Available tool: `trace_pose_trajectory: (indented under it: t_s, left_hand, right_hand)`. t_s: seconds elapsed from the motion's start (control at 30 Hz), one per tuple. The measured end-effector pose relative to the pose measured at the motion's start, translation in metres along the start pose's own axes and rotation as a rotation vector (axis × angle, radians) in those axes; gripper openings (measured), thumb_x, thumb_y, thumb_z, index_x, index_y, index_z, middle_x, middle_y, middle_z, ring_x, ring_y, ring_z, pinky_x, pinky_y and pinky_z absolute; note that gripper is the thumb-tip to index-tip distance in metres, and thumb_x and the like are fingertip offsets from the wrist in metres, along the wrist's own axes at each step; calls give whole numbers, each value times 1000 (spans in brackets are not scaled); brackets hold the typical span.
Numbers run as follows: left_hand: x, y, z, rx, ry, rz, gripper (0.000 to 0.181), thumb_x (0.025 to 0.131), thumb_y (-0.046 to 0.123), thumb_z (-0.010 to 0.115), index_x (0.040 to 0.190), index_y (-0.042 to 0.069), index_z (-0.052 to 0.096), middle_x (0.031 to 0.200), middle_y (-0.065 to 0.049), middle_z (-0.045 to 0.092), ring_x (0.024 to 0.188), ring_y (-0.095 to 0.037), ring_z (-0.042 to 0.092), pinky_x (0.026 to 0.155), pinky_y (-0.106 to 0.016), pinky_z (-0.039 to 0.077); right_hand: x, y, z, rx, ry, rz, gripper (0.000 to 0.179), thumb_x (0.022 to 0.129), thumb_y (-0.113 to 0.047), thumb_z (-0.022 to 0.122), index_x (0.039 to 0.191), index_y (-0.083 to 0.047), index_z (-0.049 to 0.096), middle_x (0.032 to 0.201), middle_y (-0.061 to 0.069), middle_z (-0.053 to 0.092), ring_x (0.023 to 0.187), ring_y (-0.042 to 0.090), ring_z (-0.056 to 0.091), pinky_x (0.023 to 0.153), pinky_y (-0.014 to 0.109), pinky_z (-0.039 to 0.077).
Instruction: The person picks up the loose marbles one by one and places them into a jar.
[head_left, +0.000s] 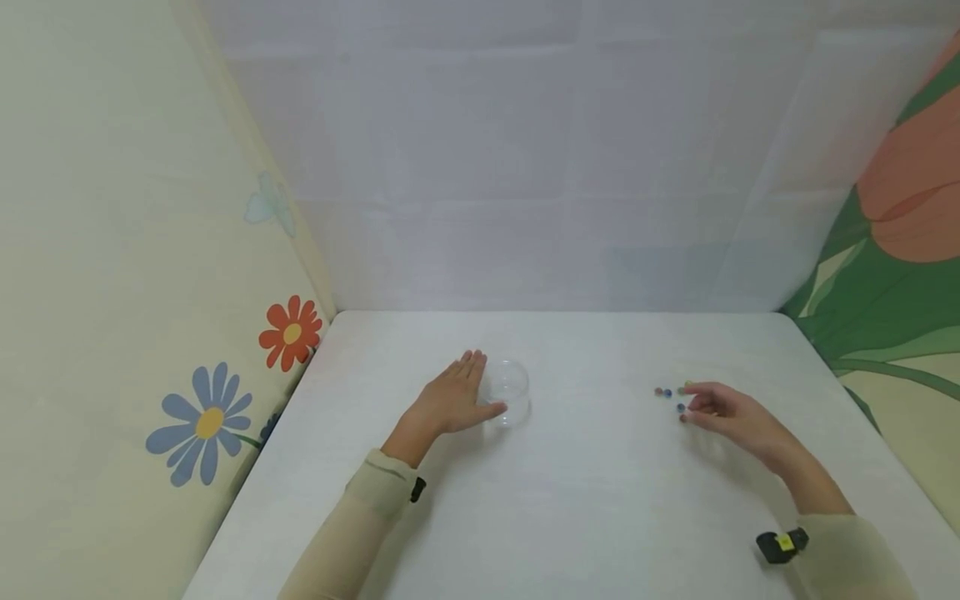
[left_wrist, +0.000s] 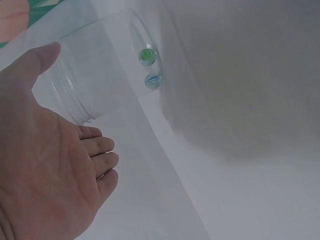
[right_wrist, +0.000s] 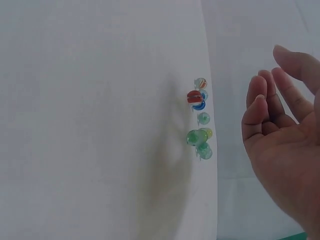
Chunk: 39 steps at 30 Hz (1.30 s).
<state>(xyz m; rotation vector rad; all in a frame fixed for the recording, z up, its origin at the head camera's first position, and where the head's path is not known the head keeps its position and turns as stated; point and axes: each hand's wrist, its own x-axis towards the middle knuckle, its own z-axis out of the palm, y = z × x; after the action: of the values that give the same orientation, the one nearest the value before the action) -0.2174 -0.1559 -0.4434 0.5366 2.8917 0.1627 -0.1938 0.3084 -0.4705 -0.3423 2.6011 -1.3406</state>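
A clear, transparent jar point(head_left: 514, 382) stands on the white table. My left hand point(head_left: 452, 400) is beside it with straight fingers along its left side and the thumb across its front; whether the palm touches it I cannot tell. A green marble point(left_wrist: 147, 56) and a light blue marble point(left_wrist: 152, 80) lie at the jar's bottom in the left wrist view. My right hand point(head_left: 731, 414) hovers by a group of loose glass marbles, its fingers loosely bent and nothing visible between them. Among them are a red-striped marble point(right_wrist: 194, 98) and a green marble point(right_wrist: 194, 138).
The white table point(head_left: 570, 500) reaches back to a white cloth wall point(head_left: 525, 167). A cream flowered cloth point(head_left: 112, 250) borders the left side, and a cloth with a large tulip point(head_left: 915, 183) the right. A blue marble point(head_left: 667, 392) lies left of the right hand.
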Motion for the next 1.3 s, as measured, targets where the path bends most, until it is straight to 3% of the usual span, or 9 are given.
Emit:
trace_pose_trajectory:
  t_s: [0.33,0.67,1.3]
  left_hand:
    - [3,-1,3,14,-2,-3,102,96,71,44,161,-2,12,169,-16,12,157,-28,9,128,-39,14]
    - [4,-2,4,24,-7,-15,103,96,73,42,161,0,11,169,-14,11,157,-26,9,128,-37,13]
    - [0,1,1,6,2,-7,101,97,70,44,160,-3,13,168,-16,13,157,-28,11,128,-39,14]
  right_hand:
    - [-3,8,-9,0,-36,-2,51,99,-18,67,143,1,50,120,19,62,98,2,58,79,20,55]
    - [-4,17,-12,-132,-42,79,54,99,-28,68,143,-2,52,122,15,61,103,21,57,75,25,54]
    - [-7,32,-16,-171,-56,143,53,95,-25,72,138,1,56,123,19,61,106,26,56,82,33,51]
